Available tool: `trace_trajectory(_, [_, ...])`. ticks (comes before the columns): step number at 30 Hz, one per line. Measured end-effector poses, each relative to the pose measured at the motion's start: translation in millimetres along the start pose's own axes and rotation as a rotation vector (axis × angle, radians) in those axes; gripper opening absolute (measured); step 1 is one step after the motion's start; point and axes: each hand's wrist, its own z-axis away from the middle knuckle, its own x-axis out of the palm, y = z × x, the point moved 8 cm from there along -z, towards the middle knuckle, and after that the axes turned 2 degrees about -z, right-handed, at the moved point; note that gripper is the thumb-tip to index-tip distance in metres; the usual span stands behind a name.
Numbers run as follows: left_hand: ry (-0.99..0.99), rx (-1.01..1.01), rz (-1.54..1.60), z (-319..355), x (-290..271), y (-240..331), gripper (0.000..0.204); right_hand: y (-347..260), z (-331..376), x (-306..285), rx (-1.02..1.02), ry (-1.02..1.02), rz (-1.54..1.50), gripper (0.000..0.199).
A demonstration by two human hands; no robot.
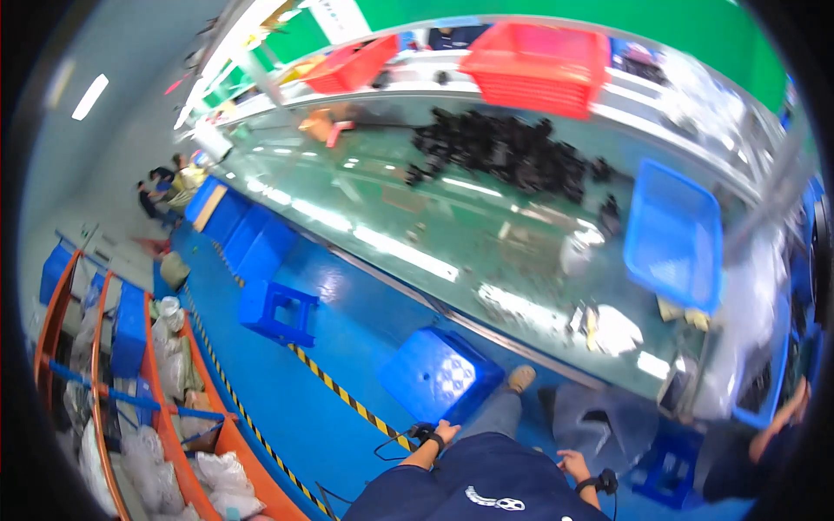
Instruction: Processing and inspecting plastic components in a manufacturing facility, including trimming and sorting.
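Left hand (446, 431) and right hand (573, 464) hang half-curled, seemingly empty; beyond the left, a square blue plastic stool (434, 372) presumably offers seating.

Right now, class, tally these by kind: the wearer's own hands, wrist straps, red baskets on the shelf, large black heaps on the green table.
Hands, left and right: 2
Wrist straps: 2
Red baskets: 2
Large black heap: 1
Total: 7
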Motion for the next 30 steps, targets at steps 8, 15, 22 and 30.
trace_trajectory(8, [0.591,0.13,0.543,-66,-144,189,0.073,-101,-35,-6,-0.107,0.201,-0.155,0.03])
trace_trajectory(15, [0.635,0.195,0.758,-70,-183,232,0.062,-115,-33,-29,-0.282,0.291,-0.142,0.016])
trace_trajectory(22, [0.502,0.073,1.151,-78,-186,128,0.025,-99,-31,-48,-0.299,0.397,-0.122,0.015])
trace_trajectory(30, [0.534,0.084,1.172,-53,-186,111,0.017,-75,-16,-14,-0.347,0.331,-0.208,0.015])
